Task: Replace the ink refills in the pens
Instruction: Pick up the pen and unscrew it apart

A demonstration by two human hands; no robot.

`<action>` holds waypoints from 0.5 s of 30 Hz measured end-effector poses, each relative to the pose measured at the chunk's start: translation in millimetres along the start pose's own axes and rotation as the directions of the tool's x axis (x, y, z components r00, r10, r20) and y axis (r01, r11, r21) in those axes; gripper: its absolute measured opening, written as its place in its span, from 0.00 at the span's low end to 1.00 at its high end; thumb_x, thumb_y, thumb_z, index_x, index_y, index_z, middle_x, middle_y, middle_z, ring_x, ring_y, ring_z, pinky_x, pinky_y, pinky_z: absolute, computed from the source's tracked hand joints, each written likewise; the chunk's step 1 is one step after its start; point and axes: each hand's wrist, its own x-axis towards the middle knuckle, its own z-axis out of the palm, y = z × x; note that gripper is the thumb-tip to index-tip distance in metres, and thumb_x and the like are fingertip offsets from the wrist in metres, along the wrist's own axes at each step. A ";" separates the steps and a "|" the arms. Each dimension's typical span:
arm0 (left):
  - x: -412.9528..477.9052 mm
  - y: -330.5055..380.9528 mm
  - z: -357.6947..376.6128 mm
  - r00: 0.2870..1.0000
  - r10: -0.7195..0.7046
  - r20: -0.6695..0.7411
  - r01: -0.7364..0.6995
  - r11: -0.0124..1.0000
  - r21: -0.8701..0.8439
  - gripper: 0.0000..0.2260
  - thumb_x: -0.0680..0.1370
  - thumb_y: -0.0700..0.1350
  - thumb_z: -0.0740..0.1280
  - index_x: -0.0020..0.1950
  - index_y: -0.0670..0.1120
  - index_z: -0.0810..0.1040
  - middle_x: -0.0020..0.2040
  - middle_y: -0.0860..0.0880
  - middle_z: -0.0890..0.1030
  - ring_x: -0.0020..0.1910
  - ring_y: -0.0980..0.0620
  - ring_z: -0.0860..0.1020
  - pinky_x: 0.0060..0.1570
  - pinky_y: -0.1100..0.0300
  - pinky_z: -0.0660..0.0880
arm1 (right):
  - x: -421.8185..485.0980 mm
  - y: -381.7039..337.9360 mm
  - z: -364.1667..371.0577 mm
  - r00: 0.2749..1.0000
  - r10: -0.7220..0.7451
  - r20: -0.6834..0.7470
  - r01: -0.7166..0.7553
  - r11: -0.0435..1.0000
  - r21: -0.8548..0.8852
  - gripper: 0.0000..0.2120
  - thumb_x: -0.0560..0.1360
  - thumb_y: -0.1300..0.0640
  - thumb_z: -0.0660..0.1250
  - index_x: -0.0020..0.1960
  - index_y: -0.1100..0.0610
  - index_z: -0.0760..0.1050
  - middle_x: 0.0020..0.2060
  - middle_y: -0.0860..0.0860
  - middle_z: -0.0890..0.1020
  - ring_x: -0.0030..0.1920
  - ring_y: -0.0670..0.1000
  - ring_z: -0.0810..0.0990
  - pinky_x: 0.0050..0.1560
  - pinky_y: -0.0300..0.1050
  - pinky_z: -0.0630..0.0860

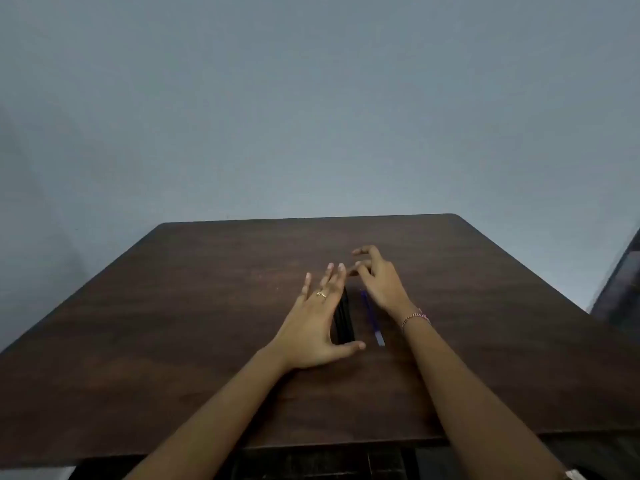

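Nearest, at 6 o'clock in the view, the front edge of the dark wooden table (173, 323) crosses the picture, and two bare forearms reach over it toward 12 o'clock.

The left hand (317, 323) lies palm down near the middle of the tabletop. Its fingers are straight and spread, with a gold ring (322, 294) on one of them, and the thumb sticks out toward 3 o'clock. It grips nothing. Just under its thumb-side edge lies a bunch of black pens (344, 318), side by side, running from 6 to 12 o'clock. The palm covers part of them, but I cannot tell whether it touches them.

At 3 o'clock from the black pens, close but apart, a blue pen (370, 313) lies on the wood, also pointing roughly toward 12 o'clock, with a pale tip at its near end.

The right hand (379, 284) is at 1 o'clock from the blue pen, slightly farther out than the left. A thin bracelet (414, 317) circles its wrist. Its fingers are loosely bent and apart, the tips blurred, and nothing shows between them. The hand is above the table, just beside the blue pen's far end.

Beyond the hands the tabletop runs to its far edge, where a plain grey-blue wall (311, 116) rises. At 3 o'clock, at the picture's edge, stands a dark object (620, 292) too blurred to name.
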 end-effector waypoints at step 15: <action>2.1 -4.8 1.3 0.997 0.036 0.075 -0.033 0.999 -0.034 0.53 0.67 0.65 0.66 0.74 0.50 0.30 0.76 0.52 0.33 0.73 0.58 0.30 0.71 0.50 0.29 | 0.1 12.1 4.0 0.991 0.082 0.102 -0.086 0.995 0.043 0.12 0.79 0.63 0.57 0.61 0.55 0.65 0.43 0.47 0.83 0.45 0.34 0.78 0.46 0.21 0.68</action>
